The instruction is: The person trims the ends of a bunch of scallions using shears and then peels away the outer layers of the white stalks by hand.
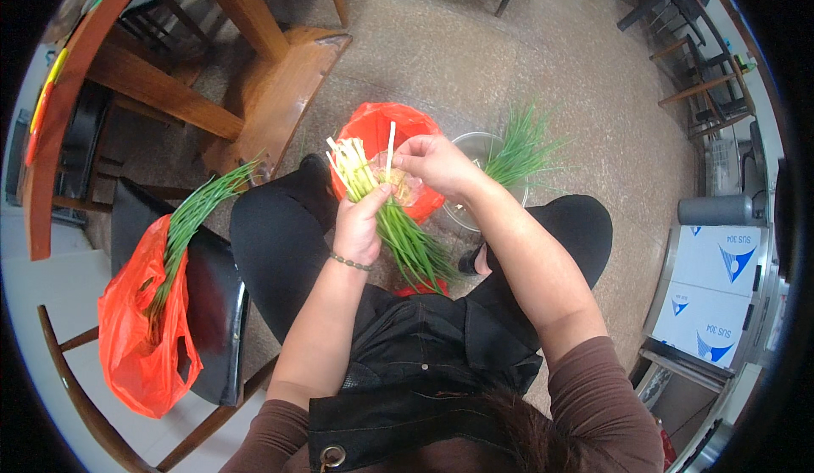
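A thick bunch of green chives (410, 244) is gripped in my left hand (360, 225), white root ends pointing away from me and green tops hanging towards my lap. My right hand (432, 161) pinches one pale stalk (390, 148) that stands up beside the others. Below both hands sits an open red plastic bag (388, 116), with yellowish trimmings (404, 186) in it. Just right of that bag, a round metal-coloured basin (467, 145), partly behind my right forearm, holds more chives (521, 148) whose tops spread over its rim.
On the black chair seat (219, 320) to my left lies another red plastic bag (137, 346) with chives (203, 206) poking out. A wooden table base (286, 97) stands at the front left. A steel cabinet with film-covered doors (709, 295) is at the right. My knees flank the bag and basin.
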Action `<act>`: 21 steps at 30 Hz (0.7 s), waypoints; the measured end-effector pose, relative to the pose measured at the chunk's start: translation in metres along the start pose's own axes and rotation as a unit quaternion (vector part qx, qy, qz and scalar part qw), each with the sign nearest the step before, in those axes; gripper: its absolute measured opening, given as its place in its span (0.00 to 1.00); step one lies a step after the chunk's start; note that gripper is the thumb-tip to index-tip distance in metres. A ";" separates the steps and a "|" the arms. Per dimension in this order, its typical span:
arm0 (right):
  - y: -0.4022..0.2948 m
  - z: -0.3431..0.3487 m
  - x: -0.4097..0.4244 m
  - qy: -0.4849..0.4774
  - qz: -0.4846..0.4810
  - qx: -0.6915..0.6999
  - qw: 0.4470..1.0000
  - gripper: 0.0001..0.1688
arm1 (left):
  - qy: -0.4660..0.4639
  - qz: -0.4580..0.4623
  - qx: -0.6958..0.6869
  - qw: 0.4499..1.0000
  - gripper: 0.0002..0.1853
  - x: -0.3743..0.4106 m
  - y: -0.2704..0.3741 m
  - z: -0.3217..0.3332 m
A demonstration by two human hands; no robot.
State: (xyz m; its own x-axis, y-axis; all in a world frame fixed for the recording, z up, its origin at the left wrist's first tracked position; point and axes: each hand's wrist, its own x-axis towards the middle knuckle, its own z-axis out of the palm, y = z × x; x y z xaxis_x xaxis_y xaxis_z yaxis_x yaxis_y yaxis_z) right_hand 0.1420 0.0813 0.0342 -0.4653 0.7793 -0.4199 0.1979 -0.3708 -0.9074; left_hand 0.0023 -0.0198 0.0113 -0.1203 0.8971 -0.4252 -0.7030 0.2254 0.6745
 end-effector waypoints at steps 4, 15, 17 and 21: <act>-0.005 -0.006 0.005 0.069 -0.011 -0.006 0.998 0.06 | 0.005 0.001 0.013 1.000 0.09 0.001 -0.002 -0.003; -0.009 -0.046 0.026 0.212 -0.058 0.056 0.974 0.09 | 0.030 -0.008 0.015 0.999 0.11 0.007 -0.006 -0.007; 0.013 -0.050 0.037 0.189 -0.039 -0.043 0.980 0.09 | 0.024 -0.025 0.012 0.999 0.14 0.008 -0.007 -0.010; 0.018 -0.029 0.030 0.120 0.026 -0.409 0.904 0.14 | 0.034 -0.009 0.001 0.999 0.09 0.005 -0.004 -0.007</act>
State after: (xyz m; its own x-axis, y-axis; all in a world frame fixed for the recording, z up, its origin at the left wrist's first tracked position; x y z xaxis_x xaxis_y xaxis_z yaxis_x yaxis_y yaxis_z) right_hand 0.1559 0.1129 0.0049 -0.2566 0.8951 -0.3646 0.8318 0.0124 -0.5550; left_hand -0.0008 -0.0185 0.0019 -0.1557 0.8650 -0.4770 -0.7046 0.2412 0.6673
